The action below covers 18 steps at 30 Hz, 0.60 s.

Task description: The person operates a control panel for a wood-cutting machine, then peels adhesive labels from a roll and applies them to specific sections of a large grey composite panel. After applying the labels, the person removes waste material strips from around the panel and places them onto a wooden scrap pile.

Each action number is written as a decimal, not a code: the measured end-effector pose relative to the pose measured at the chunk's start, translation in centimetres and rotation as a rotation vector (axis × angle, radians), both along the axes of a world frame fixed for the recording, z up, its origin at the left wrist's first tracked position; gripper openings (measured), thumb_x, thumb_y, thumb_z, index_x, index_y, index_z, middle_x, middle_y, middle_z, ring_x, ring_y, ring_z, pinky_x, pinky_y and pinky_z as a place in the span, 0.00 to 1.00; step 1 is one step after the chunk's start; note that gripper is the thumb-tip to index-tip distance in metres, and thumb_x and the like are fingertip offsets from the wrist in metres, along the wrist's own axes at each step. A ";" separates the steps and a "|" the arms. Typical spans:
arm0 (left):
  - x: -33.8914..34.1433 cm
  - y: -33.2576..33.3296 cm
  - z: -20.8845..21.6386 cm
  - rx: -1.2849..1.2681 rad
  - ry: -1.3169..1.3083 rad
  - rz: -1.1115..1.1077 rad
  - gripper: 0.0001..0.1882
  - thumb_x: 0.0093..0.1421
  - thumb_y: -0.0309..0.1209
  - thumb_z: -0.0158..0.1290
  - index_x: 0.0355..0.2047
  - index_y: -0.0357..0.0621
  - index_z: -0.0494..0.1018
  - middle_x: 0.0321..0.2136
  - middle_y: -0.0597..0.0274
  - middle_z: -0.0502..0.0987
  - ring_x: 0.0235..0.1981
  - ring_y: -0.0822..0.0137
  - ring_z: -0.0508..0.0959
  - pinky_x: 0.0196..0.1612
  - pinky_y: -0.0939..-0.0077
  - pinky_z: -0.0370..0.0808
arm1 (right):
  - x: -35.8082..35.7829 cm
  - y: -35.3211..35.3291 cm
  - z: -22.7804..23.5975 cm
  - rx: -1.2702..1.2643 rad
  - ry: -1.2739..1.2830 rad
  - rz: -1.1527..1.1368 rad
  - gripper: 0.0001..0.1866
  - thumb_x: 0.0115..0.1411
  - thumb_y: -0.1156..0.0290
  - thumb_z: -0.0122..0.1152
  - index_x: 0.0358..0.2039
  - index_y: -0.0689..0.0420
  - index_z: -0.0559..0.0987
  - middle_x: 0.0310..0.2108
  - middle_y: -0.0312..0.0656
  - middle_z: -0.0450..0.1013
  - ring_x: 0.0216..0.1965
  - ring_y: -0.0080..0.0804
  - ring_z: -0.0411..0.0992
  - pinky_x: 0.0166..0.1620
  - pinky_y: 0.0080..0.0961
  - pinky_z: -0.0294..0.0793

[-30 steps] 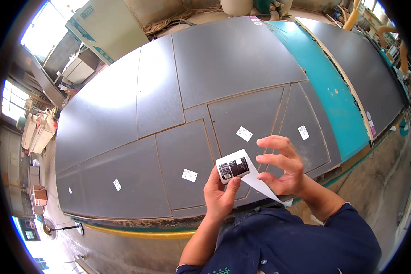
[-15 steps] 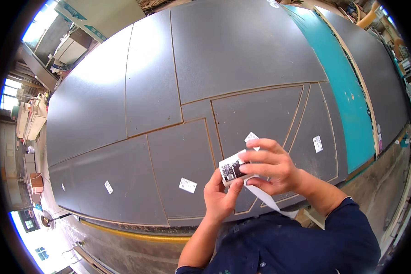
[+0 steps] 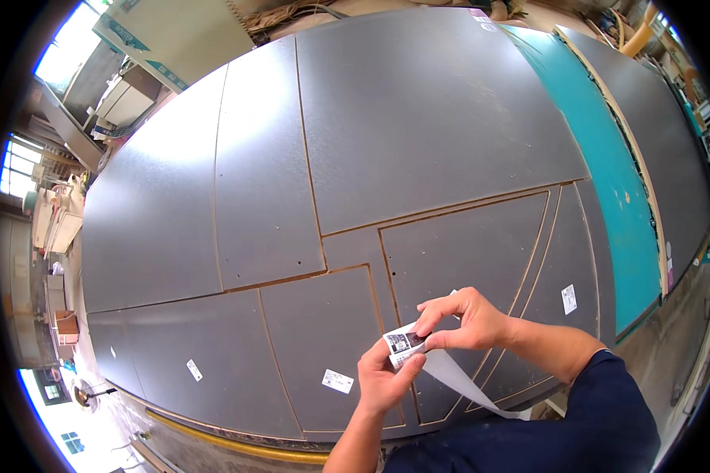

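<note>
A roll of white printed labels (image 3: 402,340) sits in my left hand (image 3: 383,385), whose thumb and fingers close round its left side. My right hand (image 3: 472,322) pinches the roll's right edge, thumb and fingertips pressed on a dark-printed label. A loose white paper strip (image 3: 469,386) trails from the roll down to the right, near my sleeve. Under both hands lies a large dark grey board (image 3: 434,110) cut by grooves into several panels. White labels lie on separate panels: one (image 3: 338,381) left of my left hand, another (image 3: 569,299) right of my right hand. A further label is mostly hidden behind my right fingers.
More small labels, including one (image 3: 194,370), are on the panels at left. A teal strip (image 3: 607,213) runs along the board's right side, beside another grey board (image 3: 647,118). A yellow rail (image 3: 237,445) follows the near edge. Boxes (image 3: 126,98) stand far left.
The view has shifted, so the board sits lower in the picture. My hands stay at the roll; its printed face has tilted, and my right fingers have closed into a tighter pinch.
</note>
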<state>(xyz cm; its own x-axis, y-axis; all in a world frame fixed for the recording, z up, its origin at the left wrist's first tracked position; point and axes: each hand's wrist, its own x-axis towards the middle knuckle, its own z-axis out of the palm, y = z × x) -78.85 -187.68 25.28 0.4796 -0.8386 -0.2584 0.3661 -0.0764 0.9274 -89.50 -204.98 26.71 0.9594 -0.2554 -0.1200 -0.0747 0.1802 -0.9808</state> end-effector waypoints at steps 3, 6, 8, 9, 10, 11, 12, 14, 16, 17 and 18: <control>0.7 0.0 -1.1 0.031 0.012 0.002 0.17 0.51 0.22 0.58 0.42 0.33 0.72 0.33 0.65 0.76 0.33 0.78 0.73 0.38 0.84 0.69 | 1.1 -0.8 -0.5 0.077 0.034 0.048 0.03 0.47 0.76 0.65 0.24 0.58 0.79 0.33 0.41 0.77 0.38 0.26 0.73 0.53 0.34 0.64; 1.2 0.3 -3.0 0.057 -0.074 0.023 0.17 0.51 0.22 0.58 0.42 0.33 0.72 0.33 0.65 0.76 0.34 0.77 0.73 0.38 0.84 0.69 | 3.4 -3.2 -1.2 0.330 0.092 0.037 0.05 0.49 0.72 0.64 0.22 0.58 0.77 0.37 0.44 0.76 0.39 0.26 0.71 0.48 0.28 0.68; 1.2 0.6 -4.5 0.086 -0.141 0.055 0.17 0.50 0.22 0.58 0.42 0.32 0.72 0.33 0.66 0.75 0.34 0.77 0.73 0.37 0.83 0.69 | 6.8 -5.9 -2.2 0.358 -0.032 -0.155 0.07 0.54 0.68 0.60 0.26 0.59 0.77 0.38 0.47 0.75 0.38 0.27 0.72 0.46 0.27 0.70; 1.3 0.8 -5.2 0.121 -0.199 0.086 0.17 0.50 0.24 0.58 0.41 0.32 0.72 0.31 0.66 0.75 0.31 0.77 0.73 0.35 0.83 0.70 | 9.1 -7.5 -2.8 0.245 -0.135 -0.284 0.07 0.55 0.69 0.58 0.27 0.60 0.77 0.38 0.47 0.75 0.37 0.27 0.72 0.44 0.25 0.70; 1.3 1.1 -5.9 0.135 -0.216 0.103 0.17 0.50 0.24 0.58 0.41 0.32 0.72 0.30 0.66 0.75 0.30 0.77 0.73 0.34 0.82 0.70 | 11.9 -9.1 -3.6 0.222 -0.177 -0.431 0.07 0.56 0.70 0.57 0.28 0.60 0.77 0.37 0.45 0.75 0.37 0.26 0.72 0.43 0.21 0.70; 1.4 1.4 -6.5 0.180 -0.237 0.104 0.17 0.50 0.24 0.58 0.41 0.32 0.72 0.30 0.65 0.75 0.29 0.77 0.73 0.33 0.82 0.70 | 14.9 -10.5 -4.4 0.098 -0.193 -0.550 0.06 0.56 0.71 0.56 0.29 0.61 0.76 0.35 0.44 0.76 0.36 0.25 0.72 0.41 0.20 0.71; 1.5 1.5 -7.1 0.219 -0.263 0.104 0.17 0.50 0.25 0.58 0.40 0.32 0.73 0.29 0.65 0.76 0.28 0.77 0.73 0.32 0.82 0.70 | 18.0 -10.7 -5.4 0.050 -0.207 -0.665 0.06 0.55 0.72 0.57 0.28 0.61 0.76 0.35 0.43 0.75 0.35 0.25 0.72 0.40 0.21 0.72; 1.5 1.7 -7.9 0.185 -0.403 0.105 0.16 0.48 0.26 0.57 0.38 0.31 0.73 0.26 0.63 0.76 0.26 0.76 0.73 0.31 0.83 0.70 | 23.1 -9.5 -7.5 -0.081 -0.242 -0.614 0.05 0.53 0.72 0.58 0.26 0.61 0.75 0.36 0.44 0.74 0.35 0.28 0.72 0.40 0.24 0.72; 1.6 1.7 -8.4 0.174 -0.600 0.037 0.16 0.47 0.25 0.56 0.37 0.31 0.74 0.25 0.62 0.77 0.26 0.75 0.74 0.31 0.82 0.70 | 27.0 -8.1 -9.6 -0.222 -0.382 -0.554 0.06 0.53 0.71 0.57 0.26 0.61 0.75 0.37 0.44 0.74 0.36 0.31 0.72 0.40 0.24 0.72; 1.6 1.8 -8.4 0.182 -0.651 0.029 0.16 0.46 0.25 0.56 0.36 0.32 0.74 0.25 0.60 0.77 0.25 0.73 0.74 0.30 0.81 0.71 | 28.0 -8.2 -10.7 -0.327 -0.334 -0.499 0.07 0.53 0.70 0.57 0.27 0.61 0.75 0.37 0.44 0.74 0.36 0.31 0.72 0.40 0.25 0.71; 1.6 1.7 -8.5 0.153 -0.654 0.052 0.15 0.46 0.25 0.57 0.36 0.32 0.74 0.25 0.60 0.77 0.24 0.73 0.74 0.30 0.81 0.71 | 28.3 -9.4 -11.8 -0.363 -0.359 -0.530 0.06 0.53 0.71 0.57 0.27 0.61 0.75 0.37 0.44 0.74 0.36 0.30 0.72 0.40 0.24 0.71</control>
